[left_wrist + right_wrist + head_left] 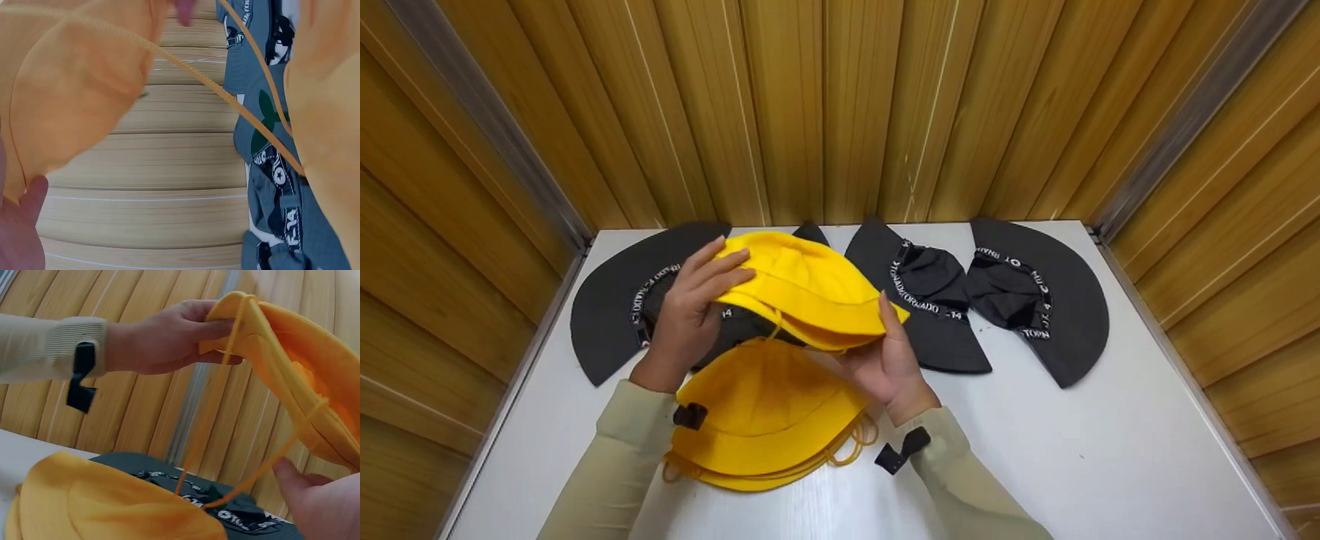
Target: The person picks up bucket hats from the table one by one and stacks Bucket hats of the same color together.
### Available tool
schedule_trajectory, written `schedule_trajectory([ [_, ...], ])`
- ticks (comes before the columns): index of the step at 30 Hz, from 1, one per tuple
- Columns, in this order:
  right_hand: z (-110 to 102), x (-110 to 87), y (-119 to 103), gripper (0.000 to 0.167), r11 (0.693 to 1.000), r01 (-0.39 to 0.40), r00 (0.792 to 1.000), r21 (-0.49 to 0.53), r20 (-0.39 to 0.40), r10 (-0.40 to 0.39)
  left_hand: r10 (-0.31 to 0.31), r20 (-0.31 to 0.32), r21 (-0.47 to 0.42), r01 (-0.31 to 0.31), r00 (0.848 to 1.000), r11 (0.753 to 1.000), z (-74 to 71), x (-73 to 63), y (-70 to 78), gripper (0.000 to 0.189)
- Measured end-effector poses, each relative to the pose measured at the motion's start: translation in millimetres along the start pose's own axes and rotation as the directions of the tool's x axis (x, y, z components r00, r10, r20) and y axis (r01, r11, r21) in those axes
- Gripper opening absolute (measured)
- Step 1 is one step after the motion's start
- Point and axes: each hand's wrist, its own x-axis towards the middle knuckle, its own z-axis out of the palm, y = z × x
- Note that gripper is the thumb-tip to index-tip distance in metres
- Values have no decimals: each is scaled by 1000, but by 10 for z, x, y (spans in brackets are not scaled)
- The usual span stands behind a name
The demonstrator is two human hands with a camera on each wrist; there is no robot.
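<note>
Held up over the middle of the table is a yellow brimmed hat (pixel 802 281). My left hand (pixel 694 304) grips its left side, fingers spread over the fabric; the right wrist view shows this hand (pixel 163 337) pinching the brim. On the other end, my right hand (pixel 889 360) pinches the brim, thumb on top and the other fingers beneath. A thin cord (pixel 208 410) hangs from the held hat. Below it lies a stack of yellow hats (pixel 769 412), brims layered, with cord loops (pixel 855 442) sticking out at the right.
Several dark grey hats with white-lettered bands lie along the table's back: one at left (pixel 604 315), one right of centre (pixel 941 345), one at far right (pixel 1080 315). Wood-panelled walls (pixel 855 112) enclose the white table (pixel 1110 450) on the back and sides.
</note>
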Motion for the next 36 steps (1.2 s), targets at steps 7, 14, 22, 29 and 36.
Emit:
schedule_trajectory([
  [7, 102, -43, -181, 34, 990, 140, 989, -17, -46, -141, 35, -7, 8, -35, 999, 999, 21, -92, 69, 44],
  [14, 291, -156, -329, 36, 972, 226, 973, -56, 60, -223, -425, -123, -544, 297, 897, 784, 116, -78, 401, 75],
  [22, 452, -249, -368, 40, 951, 270, 954, -151, 173, -243, -604, 163, -987, 132, 780, -96, 133, 50, 740, 62],
  [29, 445, -279, -302, 33, 941, 284, 939, -183, 251, -234, -642, 226, -974, 164, 732, -155, 117, 107, 756, 50],
  [36, 381, -249, -221, 31, 906, 301, 945, -298, 222, -241, -705, 197, -966, 257, 682, -21, 71, -75, 701, 46],
])
